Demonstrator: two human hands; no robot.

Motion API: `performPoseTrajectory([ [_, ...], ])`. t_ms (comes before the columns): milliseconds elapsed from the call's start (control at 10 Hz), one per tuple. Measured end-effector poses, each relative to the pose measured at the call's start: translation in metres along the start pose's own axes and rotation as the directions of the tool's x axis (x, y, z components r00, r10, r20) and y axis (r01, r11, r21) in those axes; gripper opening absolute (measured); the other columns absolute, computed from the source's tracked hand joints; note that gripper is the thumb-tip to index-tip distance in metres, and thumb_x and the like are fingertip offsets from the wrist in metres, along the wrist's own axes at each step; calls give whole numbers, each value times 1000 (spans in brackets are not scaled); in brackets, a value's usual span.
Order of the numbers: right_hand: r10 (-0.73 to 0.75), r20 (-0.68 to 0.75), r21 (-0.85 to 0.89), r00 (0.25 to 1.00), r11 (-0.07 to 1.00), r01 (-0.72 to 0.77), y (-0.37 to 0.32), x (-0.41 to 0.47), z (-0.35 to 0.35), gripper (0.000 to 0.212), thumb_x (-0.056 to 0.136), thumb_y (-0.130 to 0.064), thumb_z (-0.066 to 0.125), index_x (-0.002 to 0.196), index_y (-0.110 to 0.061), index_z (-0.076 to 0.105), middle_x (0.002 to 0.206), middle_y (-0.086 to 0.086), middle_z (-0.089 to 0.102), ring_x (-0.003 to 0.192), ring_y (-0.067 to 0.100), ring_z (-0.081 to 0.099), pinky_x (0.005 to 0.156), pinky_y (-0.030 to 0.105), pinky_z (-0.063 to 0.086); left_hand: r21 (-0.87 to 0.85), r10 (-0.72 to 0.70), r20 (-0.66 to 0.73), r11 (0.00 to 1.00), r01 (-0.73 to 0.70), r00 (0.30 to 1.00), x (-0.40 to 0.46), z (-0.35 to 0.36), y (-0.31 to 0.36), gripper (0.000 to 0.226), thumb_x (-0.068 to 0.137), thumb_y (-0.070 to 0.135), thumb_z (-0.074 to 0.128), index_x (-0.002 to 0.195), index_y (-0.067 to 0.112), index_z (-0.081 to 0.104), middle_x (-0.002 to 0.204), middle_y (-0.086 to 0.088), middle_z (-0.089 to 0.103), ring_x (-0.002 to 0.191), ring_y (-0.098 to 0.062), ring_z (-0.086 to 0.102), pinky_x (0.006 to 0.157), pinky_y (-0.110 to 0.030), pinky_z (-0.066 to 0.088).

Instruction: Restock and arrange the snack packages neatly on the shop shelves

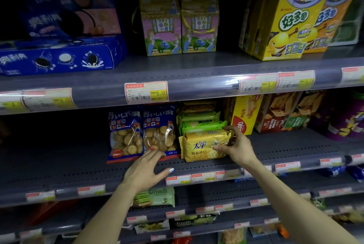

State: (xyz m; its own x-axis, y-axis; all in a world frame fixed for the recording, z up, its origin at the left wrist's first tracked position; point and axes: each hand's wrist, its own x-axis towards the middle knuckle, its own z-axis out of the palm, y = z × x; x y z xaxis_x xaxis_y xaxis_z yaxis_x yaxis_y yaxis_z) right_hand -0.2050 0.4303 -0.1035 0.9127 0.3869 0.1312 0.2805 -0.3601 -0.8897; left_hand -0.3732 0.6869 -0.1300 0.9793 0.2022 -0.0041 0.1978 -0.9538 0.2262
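Blue biscuit bags (pixel 143 133) stand upright on the middle shelf (pixel 285 151); the left hand (pixel 146 170), fingers straight and spread, touches their lower edge. Just beside them, the right hand (pixel 234 145) pinches the yellow cracker pack (pixel 201 148), which stands before stacked green packs (pixel 201 123)

Arms: two bare forearms, no sleeves in view.
Left hand (pixel 146 172): bare, no glove, ring or watch; long nails, the thumbnail painted pale blue-white.
Right hand (pixel 237 146): bare, no glove, ring, watch or wristband showing.
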Motion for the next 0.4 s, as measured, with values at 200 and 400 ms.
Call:
performPoseTrajectory([
  [200, -4, 29, -158, 1000, 987, 9, -3, -3, 2, 75, 70, -23, 83, 131, -11, 40, 120, 9, 57, 107, 26, 56, 87, 36, 50, -84, -39, -59, 996, 34, 997, -9, -12, 14, 67, 83, 70, 46, 136, 29, 42, 132, 9, 52, 118, -9, 50, 97, -28, 43],
  [400, -112, 7, -347, 994, 932, 107, -41, -25, -2, 69, 80, -28, 74, 138, -11, 39, 137, 15, 36, 130, 32, 33, 103, 37, 34, -183, -51, -264, 983, 2, 963, -23, -43, 33, 42, 91, 49, 53, 129, 33, 46, 124, 8, 60, 108, -14, 59, 87, -35, 51],
])
